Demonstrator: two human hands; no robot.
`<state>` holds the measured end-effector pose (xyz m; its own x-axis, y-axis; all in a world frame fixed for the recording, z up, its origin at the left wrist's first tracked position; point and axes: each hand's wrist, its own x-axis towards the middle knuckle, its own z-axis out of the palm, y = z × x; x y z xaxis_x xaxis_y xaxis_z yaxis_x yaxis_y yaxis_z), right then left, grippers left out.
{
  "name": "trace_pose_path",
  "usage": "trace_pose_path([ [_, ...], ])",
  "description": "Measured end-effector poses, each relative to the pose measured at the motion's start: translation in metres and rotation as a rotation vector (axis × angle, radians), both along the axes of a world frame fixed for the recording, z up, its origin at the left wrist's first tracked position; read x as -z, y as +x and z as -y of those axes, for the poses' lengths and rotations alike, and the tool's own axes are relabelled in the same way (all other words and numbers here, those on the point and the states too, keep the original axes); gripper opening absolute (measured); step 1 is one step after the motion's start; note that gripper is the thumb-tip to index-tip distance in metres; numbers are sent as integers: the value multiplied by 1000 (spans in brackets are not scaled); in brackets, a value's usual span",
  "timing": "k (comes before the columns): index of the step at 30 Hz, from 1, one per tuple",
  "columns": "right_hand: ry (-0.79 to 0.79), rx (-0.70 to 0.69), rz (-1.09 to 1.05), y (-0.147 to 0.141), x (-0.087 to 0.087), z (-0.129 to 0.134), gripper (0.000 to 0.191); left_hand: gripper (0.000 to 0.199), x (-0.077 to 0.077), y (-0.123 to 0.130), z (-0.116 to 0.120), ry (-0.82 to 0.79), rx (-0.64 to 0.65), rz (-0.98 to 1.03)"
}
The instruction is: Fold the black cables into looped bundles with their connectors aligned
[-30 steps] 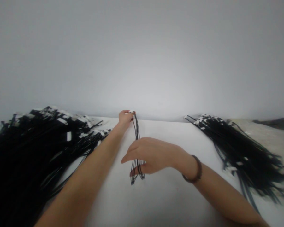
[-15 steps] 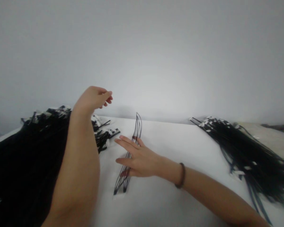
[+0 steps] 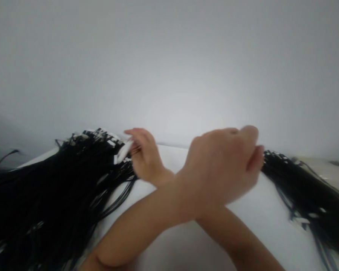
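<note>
My arms are crossed above a white table (image 3: 260,205). My right hand (image 3: 147,156) is at the near-right end of a large pile of black wires with white tags (image 3: 51,192), its fingers closed on white tag ends (image 3: 122,152). The bundle behind those tags is hard to separate from the pile. My left hand (image 3: 222,165) lies over my right forearm, curled and blurred, with nothing visible in it. It is nearest to a second pile of black wires (image 3: 302,188) on the right. My forearms hide the table's middle.
A pale grey wall fills the upper view. A thin dark cable (image 3: 5,154) curves up at the far left. Beyond the right pile lies a beige surface (image 3: 324,167). Loose wire ends from both piles trail over the table.
My arms have crossed: the right hand moved left to the left pile and the left hand moved right. The small wire bundle no longer shows on the table.
</note>
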<state>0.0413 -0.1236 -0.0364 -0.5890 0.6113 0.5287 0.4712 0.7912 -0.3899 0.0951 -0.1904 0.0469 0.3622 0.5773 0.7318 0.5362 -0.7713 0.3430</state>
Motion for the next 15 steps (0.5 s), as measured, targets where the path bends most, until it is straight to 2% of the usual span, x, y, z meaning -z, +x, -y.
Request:
trace_pose_path([
  [2,119,1,82,-24,15,21,41,16,5,7,5,-52,97,-69],
  [5,182,-73,265,-42,39,35,57,17,6,2,4,-72,118,-76],
  [7,134,-71,310,-46,48,36,65,17,4,-3,0,-71,118,-54],
  [11,1,-70,304,-46,54,28,55,17,2,-5,-6,-95,146,-16],
  [15,-206,-316,244,-36,60,16,48,16,0,-8,-10,-113,185,33],
])
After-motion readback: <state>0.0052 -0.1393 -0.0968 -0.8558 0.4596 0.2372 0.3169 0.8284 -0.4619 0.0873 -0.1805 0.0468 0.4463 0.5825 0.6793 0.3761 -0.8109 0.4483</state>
